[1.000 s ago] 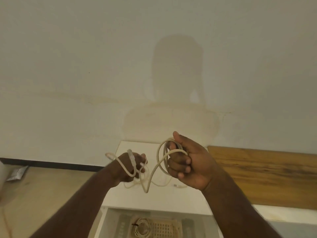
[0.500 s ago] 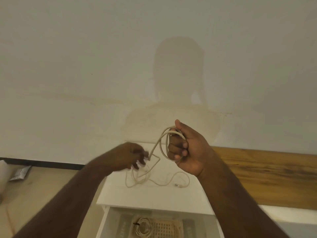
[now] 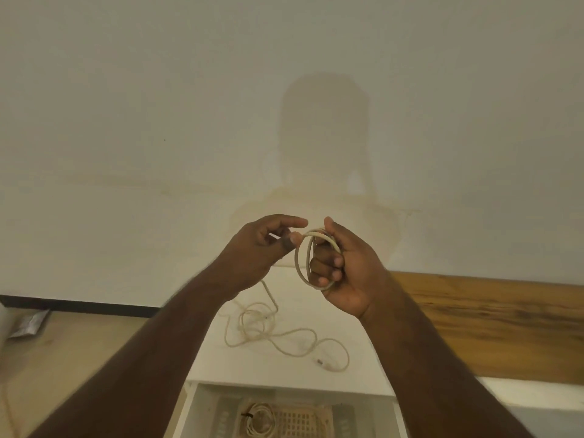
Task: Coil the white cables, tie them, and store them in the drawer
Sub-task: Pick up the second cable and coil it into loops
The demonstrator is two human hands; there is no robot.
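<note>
Left hand (image 3: 268, 245) has come up from the slack to pinch the cable (image 3: 305, 257) at the coil clenched in right hand (image 3: 341, 267), another loop laid, rest trailing on counter (image 3: 363, 384), drawer (image 3: 196, 406) open.

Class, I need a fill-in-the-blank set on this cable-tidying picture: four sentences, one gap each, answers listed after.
1. The right hand grips a small ____ of white cable.
2. The loose remainder of the cable lies on the white ____.
3. The drawer below stands ____.
4. In the drawer lies a coiled cable bound with a ____ tie.

Answers: coil; tabletop; open; black
</note>
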